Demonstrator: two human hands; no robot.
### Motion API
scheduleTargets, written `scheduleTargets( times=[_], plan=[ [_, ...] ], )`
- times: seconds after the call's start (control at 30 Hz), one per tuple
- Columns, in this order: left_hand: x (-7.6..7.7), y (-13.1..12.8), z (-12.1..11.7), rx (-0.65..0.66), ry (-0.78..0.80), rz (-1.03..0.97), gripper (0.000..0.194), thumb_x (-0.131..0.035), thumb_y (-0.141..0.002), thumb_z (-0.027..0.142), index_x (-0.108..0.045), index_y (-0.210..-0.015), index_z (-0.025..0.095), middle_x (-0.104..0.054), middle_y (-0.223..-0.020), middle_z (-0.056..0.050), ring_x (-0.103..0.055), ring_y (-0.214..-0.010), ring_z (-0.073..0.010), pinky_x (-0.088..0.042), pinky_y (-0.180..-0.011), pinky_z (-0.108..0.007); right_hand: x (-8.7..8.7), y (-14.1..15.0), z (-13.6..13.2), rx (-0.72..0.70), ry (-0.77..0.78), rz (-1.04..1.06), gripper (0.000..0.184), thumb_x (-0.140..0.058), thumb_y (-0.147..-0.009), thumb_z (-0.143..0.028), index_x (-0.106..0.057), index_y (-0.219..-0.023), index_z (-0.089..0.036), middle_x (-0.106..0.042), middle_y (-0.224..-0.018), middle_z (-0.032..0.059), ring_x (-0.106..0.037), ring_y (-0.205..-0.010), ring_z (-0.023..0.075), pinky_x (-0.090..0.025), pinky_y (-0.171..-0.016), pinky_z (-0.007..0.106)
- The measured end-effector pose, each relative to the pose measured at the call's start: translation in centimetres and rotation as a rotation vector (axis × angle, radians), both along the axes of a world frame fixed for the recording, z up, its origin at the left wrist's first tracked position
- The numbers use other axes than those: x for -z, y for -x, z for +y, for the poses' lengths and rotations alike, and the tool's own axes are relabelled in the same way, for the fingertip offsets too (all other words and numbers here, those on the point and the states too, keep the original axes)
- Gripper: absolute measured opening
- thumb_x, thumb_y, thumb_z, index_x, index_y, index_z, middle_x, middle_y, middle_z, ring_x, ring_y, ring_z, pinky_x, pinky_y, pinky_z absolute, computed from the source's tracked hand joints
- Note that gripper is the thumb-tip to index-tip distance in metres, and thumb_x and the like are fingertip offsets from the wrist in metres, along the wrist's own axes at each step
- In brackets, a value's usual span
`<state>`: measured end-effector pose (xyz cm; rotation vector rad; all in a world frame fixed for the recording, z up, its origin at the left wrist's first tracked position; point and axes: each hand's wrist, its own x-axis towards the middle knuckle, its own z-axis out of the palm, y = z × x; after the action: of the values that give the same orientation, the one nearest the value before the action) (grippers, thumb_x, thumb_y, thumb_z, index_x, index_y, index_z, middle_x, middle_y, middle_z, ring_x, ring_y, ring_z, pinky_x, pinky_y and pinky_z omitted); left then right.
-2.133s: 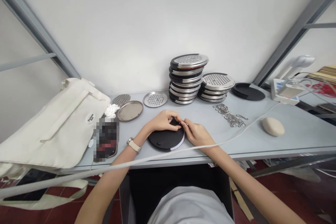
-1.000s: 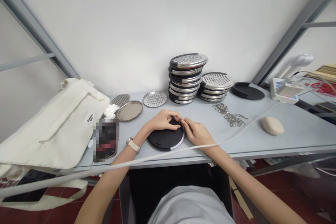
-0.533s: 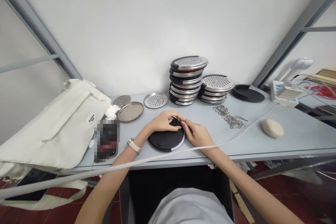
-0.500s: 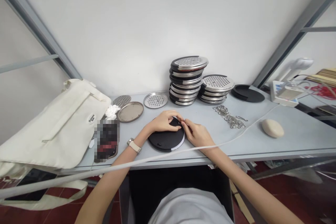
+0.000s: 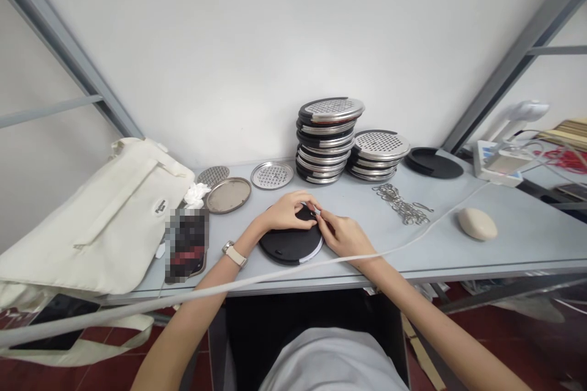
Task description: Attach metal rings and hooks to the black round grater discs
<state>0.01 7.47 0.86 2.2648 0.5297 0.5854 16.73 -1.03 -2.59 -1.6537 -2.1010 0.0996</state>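
A round black disc with a silver rim on its right side lies flat near the table's front edge. My left hand rests over its far part, thumb and fingers curved in and gripping the disc near its far right edge. My right hand meets it there, fingertips pinched together at the disc's rim. What the right fingertips hold is too small to make out. Farther right lies a heap of small metal hooks.
Behind stand a tall stack of round graters and a shorter stack. Loose metal discs, a cream bag and a blurred phone lie left. A white cable crosses in front; a pale rounded object sits right.
The right fingertips have shifted very slightly at the disc's far right edge. The left hand and the disc stay in place.
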Motion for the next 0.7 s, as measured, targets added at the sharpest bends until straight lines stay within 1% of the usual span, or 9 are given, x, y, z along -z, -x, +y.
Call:
scheduleTargets(
  times=[0.2,0.5,0.7],
  plan=[
    [-0.15,0.03,-0.08,-0.002,-0.011,0.002,0.033,-0.066,-0.068,0.019,-0.062,-0.1,0.016,-0.057,-0.091,-0.003,-0.048,-0.067,-0.009,-0.034,-0.052,-0.017,0.0,0.05,-0.02,0.001,0.009,0.001,0.03,-0.033,-0.092,-0.029,-0.061,-0.093,-0.018,-0.069,-0.069,0.0055,-0.063,-0.058,0.0162,-0.031,-0.053,0.024],
    [0.12,-0.02,0.07,0.009,0.005,-0.022,0.029,-0.065,-0.067,0.018,-0.063,-0.096,0.015,-0.056,-0.09,-0.004,-0.051,-0.077,-0.0118,-0.036,-0.055,-0.017,0.19,-0.09,0.05,0.003,-0.001,0.006,0.033,-0.033,-0.093,-0.03,-0.06,-0.106,-0.017,-0.071,-0.074,0.0063,-0.064,-0.059,0.0169,-0.032,-0.054,0.024],
    [0.26,-0.03,0.12,-0.005,0.017,-0.008,0.028,-0.066,-0.068,0.02,-0.064,-0.095,0.014,-0.059,-0.087,-0.004,-0.053,-0.078,-0.0126,-0.035,-0.055,-0.018,0.05,-0.01,-0.04,0.004,-0.005,-0.004,0.032,-0.031,-0.094,-0.03,-0.06,-0.1,-0.017,-0.071,-0.074,0.0062,-0.064,-0.058,0.0165,-0.031,-0.052,0.024]
  ],
)
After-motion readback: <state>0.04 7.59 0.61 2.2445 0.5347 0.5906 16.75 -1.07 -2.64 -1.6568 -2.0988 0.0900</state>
